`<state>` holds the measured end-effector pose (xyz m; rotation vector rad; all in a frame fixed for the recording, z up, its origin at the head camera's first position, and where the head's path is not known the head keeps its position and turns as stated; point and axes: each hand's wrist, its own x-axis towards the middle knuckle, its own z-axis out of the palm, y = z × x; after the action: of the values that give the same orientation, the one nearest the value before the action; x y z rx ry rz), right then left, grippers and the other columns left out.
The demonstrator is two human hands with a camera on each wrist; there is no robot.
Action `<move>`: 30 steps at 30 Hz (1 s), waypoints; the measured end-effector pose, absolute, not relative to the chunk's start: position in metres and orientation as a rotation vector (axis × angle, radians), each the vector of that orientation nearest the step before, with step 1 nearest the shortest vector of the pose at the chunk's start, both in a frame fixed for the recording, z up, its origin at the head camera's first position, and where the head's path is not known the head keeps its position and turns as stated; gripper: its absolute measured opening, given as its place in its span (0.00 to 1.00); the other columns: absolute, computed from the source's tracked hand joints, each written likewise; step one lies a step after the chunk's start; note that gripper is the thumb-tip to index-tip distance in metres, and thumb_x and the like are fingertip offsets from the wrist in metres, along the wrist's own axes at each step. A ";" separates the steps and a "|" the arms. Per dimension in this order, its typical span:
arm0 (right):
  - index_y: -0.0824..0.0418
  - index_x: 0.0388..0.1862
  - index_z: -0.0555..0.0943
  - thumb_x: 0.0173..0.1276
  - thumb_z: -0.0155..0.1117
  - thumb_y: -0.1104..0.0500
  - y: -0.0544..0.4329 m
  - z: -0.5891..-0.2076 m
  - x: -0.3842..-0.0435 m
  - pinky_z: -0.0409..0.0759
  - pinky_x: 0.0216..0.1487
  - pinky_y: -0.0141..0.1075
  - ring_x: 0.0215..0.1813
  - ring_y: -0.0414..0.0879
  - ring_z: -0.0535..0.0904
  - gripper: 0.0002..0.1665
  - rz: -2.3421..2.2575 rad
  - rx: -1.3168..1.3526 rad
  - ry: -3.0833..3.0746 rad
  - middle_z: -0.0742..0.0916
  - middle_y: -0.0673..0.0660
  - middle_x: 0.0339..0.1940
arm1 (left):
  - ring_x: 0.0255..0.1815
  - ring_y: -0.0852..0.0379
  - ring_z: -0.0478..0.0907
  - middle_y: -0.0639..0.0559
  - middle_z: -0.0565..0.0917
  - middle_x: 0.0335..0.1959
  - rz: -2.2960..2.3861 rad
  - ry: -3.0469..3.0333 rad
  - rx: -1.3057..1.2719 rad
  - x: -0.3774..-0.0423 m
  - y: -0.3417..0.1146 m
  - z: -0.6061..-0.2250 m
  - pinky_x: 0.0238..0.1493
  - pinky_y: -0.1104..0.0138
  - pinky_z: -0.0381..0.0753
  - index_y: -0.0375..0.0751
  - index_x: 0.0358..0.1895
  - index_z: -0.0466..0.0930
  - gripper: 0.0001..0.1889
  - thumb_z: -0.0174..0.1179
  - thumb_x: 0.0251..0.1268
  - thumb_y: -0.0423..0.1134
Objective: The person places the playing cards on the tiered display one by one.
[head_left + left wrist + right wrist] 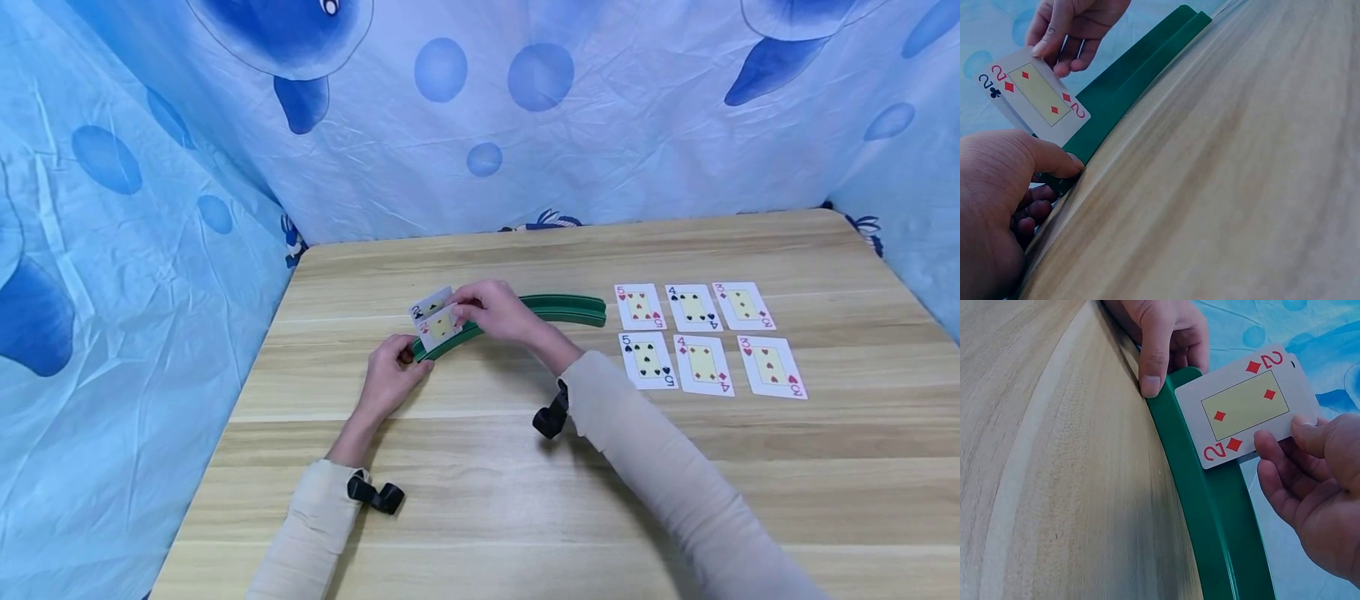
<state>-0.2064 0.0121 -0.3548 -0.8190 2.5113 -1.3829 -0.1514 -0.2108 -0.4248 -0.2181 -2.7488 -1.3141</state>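
A curved green card holder (566, 310) lies on the table, and my left hand (388, 377) grips its left end between thumb and fingers. My right hand (498, 312) pinches the two of diamonds (1245, 406) by one edge, tilted over the holder close to the left hand. Behind that card is the two of clubs (430, 303), mostly covered in both wrist views. In the left wrist view, the lower edge of the two of diamonds meets the holder (1129, 78); whether it sits in the groove I cannot tell.
On the right of the wooden table (480, 500) several face-up cards lie in two rows, among them the five of hearts (640, 307) and three of hearts (772, 367). A blue patterned cloth (487, 108) hangs behind the table.
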 end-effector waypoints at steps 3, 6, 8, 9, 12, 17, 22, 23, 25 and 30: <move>0.65 0.52 0.85 0.75 0.58 0.63 0.012 -0.356 -0.207 0.80 0.45 0.33 0.46 0.47 0.83 0.13 -1.382 -0.838 2.517 0.89 0.61 0.50 | 0.40 0.49 0.73 0.40 0.80 0.39 -1.313 -2.745 -0.224 -0.151 -0.210 -0.425 0.40 0.71 0.70 0.29 0.48 0.82 0.15 0.69 0.57 0.30; 0.64 0.52 0.85 0.75 0.58 0.63 0.012 -0.357 -0.207 0.81 0.45 0.34 0.46 0.47 0.83 0.13 -1.375 -0.842 2.518 0.89 0.61 0.50 | 0.40 0.49 0.72 0.40 0.80 0.39 -1.315 -2.746 -0.228 -0.151 -0.210 -0.425 0.39 0.71 0.70 0.29 0.48 0.81 0.15 0.69 0.57 0.30; 0.64 0.52 0.85 0.75 0.58 0.63 0.013 -0.357 -0.207 0.80 0.45 0.33 0.46 0.47 0.83 0.13 -1.369 -0.841 2.520 0.89 0.60 0.50 | 0.40 0.49 0.72 0.40 0.80 0.39 -1.318 -2.747 -0.232 -0.152 -0.210 -0.425 0.39 0.71 0.70 0.29 0.48 0.81 0.15 0.69 0.57 0.30; 0.64 0.52 0.85 0.75 0.58 0.62 0.013 -0.358 -0.207 0.80 0.45 0.33 0.46 0.46 0.83 0.13 -1.365 -0.841 2.522 0.89 0.60 0.50 | 0.40 0.49 0.72 0.40 0.80 0.39 -1.319 -2.747 -0.233 -0.152 -0.210 -0.426 0.39 0.72 0.70 0.29 0.48 0.81 0.15 0.69 0.57 0.30; 0.63 0.52 0.85 0.75 0.58 0.62 0.015 -0.358 -0.207 0.80 0.45 0.32 0.45 0.46 0.82 0.13 -1.358 -0.847 2.528 0.89 0.60 0.50 | 0.39 0.49 0.72 0.40 0.80 0.39 -1.324 -2.743 -0.237 -0.152 -0.210 -0.426 0.39 0.72 0.70 0.29 0.47 0.82 0.15 0.69 0.57 0.29; 0.64 0.52 0.85 0.75 0.58 0.64 0.014 -0.359 -0.206 0.81 0.44 0.33 0.44 0.46 0.83 0.13 -1.343 -0.852 2.527 0.89 0.60 0.49 | 0.39 0.50 0.72 0.40 0.79 0.38 -1.320 -2.735 -0.240 -0.152 -0.209 -0.426 0.39 0.72 0.69 0.29 0.47 0.82 0.15 0.69 0.56 0.29; 0.65 0.53 0.85 0.75 0.58 0.64 0.011 -0.361 -0.205 0.83 0.46 0.34 0.47 0.47 0.86 0.14 -1.305 -0.834 2.504 0.89 0.61 0.52 | 0.38 0.51 0.71 0.41 0.78 0.37 -1.309 -2.743 -0.230 -0.152 -0.209 -0.426 0.38 0.71 0.69 0.28 0.46 0.81 0.15 0.69 0.56 0.30; 0.64 0.54 0.84 0.75 0.58 0.64 0.011 -0.362 -0.205 0.83 0.46 0.34 0.48 0.47 0.86 0.14 -1.297 -0.828 2.500 0.89 0.61 0.52 | 0.38 0.50 0.71 0.41 0.78 0.37 -1.307 -2.747 -0.227 -0.152 -0.209 -0.426 0.38 0.71 0.69 0.28 0.46 0.81 0.15 0.69 0.56 0.30; 0.63 0.56 0.84 0.75 0.57 0.63 0.011 -0.363 -0.205 0.83 0.47 0.34 0.49 0.47 0.86 0.15 -1.283 -0.814 2.502 0.88 0.61 0.54 | 0.39 0.50 0.71 0.41 0.79 0.38 -1.308 -2.752 -0.221 -0.152 -0.209 -0.426 0.38 0.71 0.69 0.28 0.47 0.81 0.15 0.69 0.56 0.30; 0.60 0.60 0.83 0.75 0.59 0.61 0.018 -0.359 -0.205 0.81 0.46 0.34 0.49 0.46 0.84 0.17 -1.268 -0.764 2.529 0.88 0.58 0.54 | 0.40 0.49 0.73 0.39 0.80 0.40 -1.324 -2.753 -0.205 -0.151 -0.210 -0.426 0.40 0.72 0.70 0.28 0.49 0.81 0.17 0.69 0.56 0.30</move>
<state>-0.2051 0.0178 -0.3587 -0.7642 2.5292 -1.2682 -0.1514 -0.2100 -0.4265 -0.2046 -2.7535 -1.3239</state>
